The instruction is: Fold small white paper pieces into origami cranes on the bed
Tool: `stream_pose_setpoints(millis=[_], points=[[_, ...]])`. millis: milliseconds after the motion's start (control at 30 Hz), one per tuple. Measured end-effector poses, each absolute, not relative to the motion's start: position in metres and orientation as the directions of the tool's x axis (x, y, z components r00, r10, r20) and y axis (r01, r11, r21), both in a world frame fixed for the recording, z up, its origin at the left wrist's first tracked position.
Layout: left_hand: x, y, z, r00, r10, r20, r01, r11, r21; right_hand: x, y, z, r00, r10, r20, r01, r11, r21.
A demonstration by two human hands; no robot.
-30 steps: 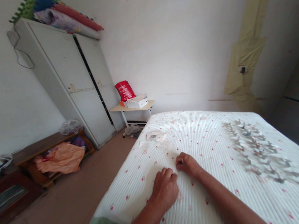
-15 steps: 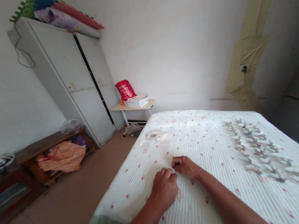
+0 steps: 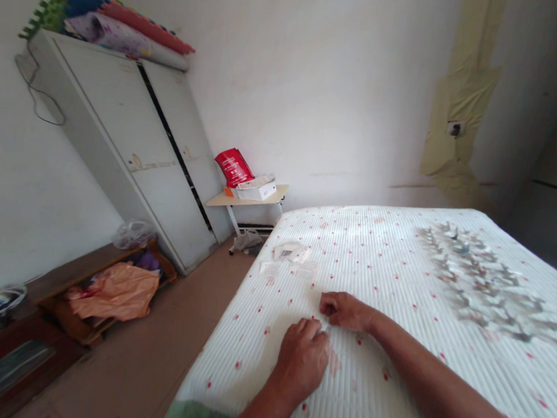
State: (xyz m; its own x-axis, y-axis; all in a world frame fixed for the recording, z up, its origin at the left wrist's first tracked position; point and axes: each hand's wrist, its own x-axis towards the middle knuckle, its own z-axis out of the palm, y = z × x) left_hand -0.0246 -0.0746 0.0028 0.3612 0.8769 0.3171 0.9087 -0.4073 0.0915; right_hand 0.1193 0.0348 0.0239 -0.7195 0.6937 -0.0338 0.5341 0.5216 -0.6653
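My left hand (image 3: 302, 359) is closed low over the near part of a white ribbed bed cover (image 3: 364, 380) with small red spots. Just beyond it, my right hand (image 3: 348, 311) is curled, its thumb and fingers pressed together. A small whitish piece (image 3: 325, 326) shows between the two hands, at the fingertips of both; its kind is too small to make out. Farther right on the bed lie several small grey-white pointed pieces (image 3: 494, 280) in rough rows, blurred. Flat beyond my hands are a clear plastic packet (image 3: 291, 251) and a thin printed sheet (image 3: 307, 270).
A small table (image 3: 219, 199) with a red bag (image 3: 233, 168) and white box (image 3: 259, 191) stands past the bed's far left corner. Grey lockers (image 3: 132, 125) carry rolled mats (image 3: 136, 43). A low wooden bench (image 3: 86, 257) with an orange cloth (image 3: 118, 291) lines the left wall.
My left hand has shifted slightly left and away from my right hand, so more of the whitish piece shows between them. My right hand has hardly moved.
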Motion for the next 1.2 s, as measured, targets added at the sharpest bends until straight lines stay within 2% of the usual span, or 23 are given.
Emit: stream_pose_setpoints(millis=[300, 833, 1033, 1200], points=[[-0.025, -0.073, 0.001, 0.357, 0.878, 0.317, 0.911, -0.403, 0.091, 0.117, 0.033, 0.025, -0.733, 0.680, -0.007, 0.524, 0.558, -0.643], [-0.022, -0.075, 0.001, 0.424, 0.861, 0.282, 0.887, -0.458, 0.066, 0.123, 0.043, 0.014, -0.755, 0.655, -0.028, 0.463, 0.503, -0.730], [-0.022, -0.076, -0.002, 0.390, 0.873, 0.293, 0.903, -0.425, 0.065, 0.121, 0.043, 0.015, -0.713, 0.701, 0.013, 0.508, 0.530, -0.679], [-0.023, -0.076, -0.002, 0.394, 0.870, 0.295, 0.899, -0.431, 0.071, 0.117, 0.043, 0.015, -0.683, 0.731, -0.016, 0.573, 0.522, -0.632]])
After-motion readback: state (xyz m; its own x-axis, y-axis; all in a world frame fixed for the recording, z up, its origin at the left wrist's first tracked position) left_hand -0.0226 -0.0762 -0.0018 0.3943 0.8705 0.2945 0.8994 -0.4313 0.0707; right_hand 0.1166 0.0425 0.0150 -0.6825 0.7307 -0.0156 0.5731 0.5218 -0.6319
